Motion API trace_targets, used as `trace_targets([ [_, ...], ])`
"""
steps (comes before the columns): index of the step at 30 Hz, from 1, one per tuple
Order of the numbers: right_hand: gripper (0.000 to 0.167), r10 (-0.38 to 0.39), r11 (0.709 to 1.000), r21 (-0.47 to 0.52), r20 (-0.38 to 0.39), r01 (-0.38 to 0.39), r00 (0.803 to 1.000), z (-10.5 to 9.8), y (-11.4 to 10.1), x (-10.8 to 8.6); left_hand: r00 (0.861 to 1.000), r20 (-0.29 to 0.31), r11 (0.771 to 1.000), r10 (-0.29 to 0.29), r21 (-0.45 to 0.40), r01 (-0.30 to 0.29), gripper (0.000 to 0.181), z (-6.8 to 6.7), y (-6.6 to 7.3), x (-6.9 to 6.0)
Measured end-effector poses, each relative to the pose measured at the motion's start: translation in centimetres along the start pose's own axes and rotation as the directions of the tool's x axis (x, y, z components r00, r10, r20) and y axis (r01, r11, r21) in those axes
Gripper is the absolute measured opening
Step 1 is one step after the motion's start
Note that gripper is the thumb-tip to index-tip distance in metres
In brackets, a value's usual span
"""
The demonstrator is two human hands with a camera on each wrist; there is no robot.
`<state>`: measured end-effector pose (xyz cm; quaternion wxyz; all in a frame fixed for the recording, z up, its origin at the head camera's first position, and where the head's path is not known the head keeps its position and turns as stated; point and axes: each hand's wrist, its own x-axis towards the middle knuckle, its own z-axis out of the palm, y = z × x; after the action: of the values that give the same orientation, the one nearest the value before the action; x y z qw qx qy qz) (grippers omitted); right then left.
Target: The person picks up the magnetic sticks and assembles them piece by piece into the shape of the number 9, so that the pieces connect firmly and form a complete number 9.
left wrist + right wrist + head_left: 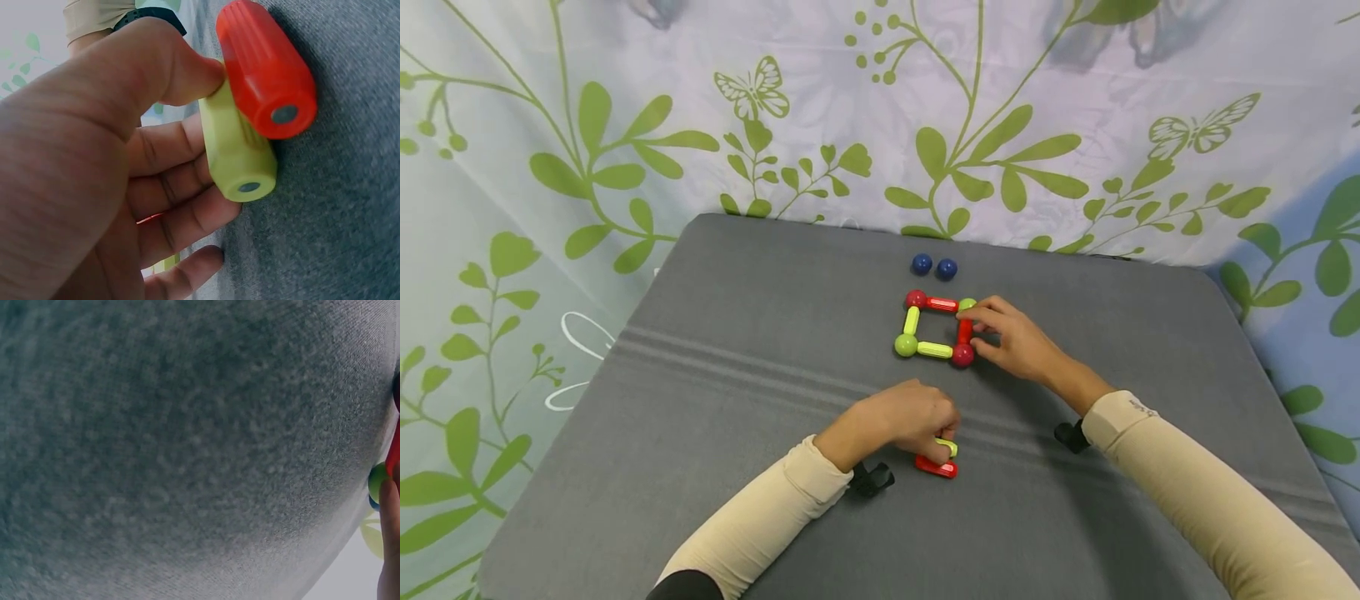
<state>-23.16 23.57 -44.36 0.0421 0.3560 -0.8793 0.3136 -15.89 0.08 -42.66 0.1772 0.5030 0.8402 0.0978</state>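
In the head view, a square of magnetic rods and balls lies on the grey table. Its right side is a red rod (965,331) between a green ball (967,305) and a red ball (962,355). My right hand (1011,337) has finger and thumb on this side, pinching around the red rod; the right wrist view catches only a fingertip at the green ball (377,480). Nearer the front, my left hand (906,421) pinches a yellow-green rod (240,150) between thumb and fingers. A second red rod (269,72) lies against it, touching the cloth.
Two blue balls (934,267) sit behind the square. The square's other sides are a red rod (942,304) and yellow-green rods (935,350), with balls at the left corners. A leaf-patterned curtain (820,108) hangs behind the grey table (737,333).
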Motion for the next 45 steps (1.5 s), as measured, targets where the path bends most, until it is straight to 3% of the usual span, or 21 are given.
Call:
trace_targets([
  [7, 0.047, 0.010, 1.000, 0.002, -0.011, -0.010, 1.000, -0.1, 0.1, -0.2, 0.999, -0.048, 0.999, 0.001, -0.045, -0.003, 0.012, -0.3, -0.3, 0.0],
  [11, 0.049, 0.021, 1.000, -0.001, -0.015, -0.021, 1.000, -0.2, 0.0, -0.3, 0.994, -0.112, 0.996, 0.011, -0.083, -0.020, 0.011, -0.7, -0.5, 0.3],
  [14, 0.050, 0.023, 1.000, -0.003, -0.016, -0.023, 1.000, -0.3, 0.0, -0.3, 0.982, -0.185, 0.998, -0.020, -0.061, 0.009, 0.016, -0.9, -0.8, 0.6],
  [17, 0.051, 0.025, 1.000, -0.018, -0.025, -0.025, 0.999, -0.4, 0.0, -0.5, 0.953, -0.288, 0.995, -0.095, -0.054, 0.083, 0.018, -1.0, -1.2, 1.0],
  [21, 0.050, 0.038, 0.999, -0.030, -0.027, -0.039, 0.999, -0.5, 0.0, -0.7, 0.887, -0.397, 0.967, -0.235, -0.184, 0.174, 0.015, -0.8, -1.9, 1.6],
  [24, 0.050, 0.054, 0.998, -0.024, -0.013, -0.055, 0.998, -0.4, -0.1, -0.8, 0.844, -0.421, 0.924, -0.332, -0.325, 0.201, 0.021, -0.7, -2.3, 1.9],
  [27, 0.050, 0.062, 0.998, -0.021, -0.005, -0.062, 0.998, -0.3, -0.2, -1.0, 0.821, -0.417, 0.885, -0.389, -0.416, 0.208, 0.027, -0.5, -2.5, 2.0],
  [30, 0.050, 0.063, 0.998, -0.025, -0.008, -0.064, 0.998, -0.1, -0.2, -1.2, 0.820, -0.408, 0.873, -0.402, -0.440, 0.209, 0.031, -0.4, -2.4, 2.0],
  [35, 0.049, 0.053, 0.998, -0.023, -0.016, -0.054, 0.998, 0.1, -0.2, -1.3, 0.827, -0.397, 0.874, -0.398, -0.439, 0.209, 0.033, -0.5, -2.1, 2.0],
  [38, 0.049, 0.042, 0.999, -0.019, -0.019, -0.042, 0.999, 0.1, 0.0, -1.2, 0.823, -0.397, 0.870, -0.406, -0.442, 0.216, 0.032, -0.4, -2.1, 2.2],
  [45, 0.051, 0.035, 0.999, -0.028, -0.031, -0.036, 0.999, 0.1, 0.1, -1.3, 0.826, -0.402, 0.879, -0.394, -0.428, 0.211, 0.025, -0.2, -2.2, 2.5],
])
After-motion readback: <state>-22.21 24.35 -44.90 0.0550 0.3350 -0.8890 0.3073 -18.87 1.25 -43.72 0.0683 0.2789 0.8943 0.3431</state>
